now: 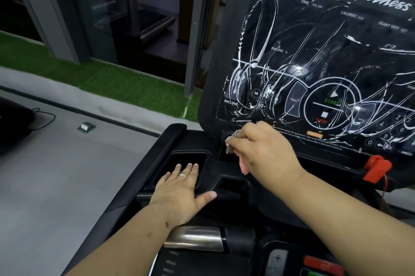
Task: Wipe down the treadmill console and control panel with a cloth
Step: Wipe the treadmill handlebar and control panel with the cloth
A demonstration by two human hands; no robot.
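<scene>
1. The left hand (179,188) lay flat with its fingers straight and a little spread. It held nothing. It rested on the black tray (179,159) at the left side of the treadmill. A ring (183,175) was on one finger.
2. The left arm reached up from the bottom of the view, over a shiny silver grip (197,237).
3. The right hand (262,150) was curled round a pink cloth (244,165). It pressed at the bottom left corner of the control panel (314,62).
4. The cloth was bunched under the fingers. Only a small pink bit stuck out below the hand.
5. The panel was dark and had many white streaks on it.
6. A red safety clip (377,168) sat to the right of the right hand, well apart from it.
</scene>
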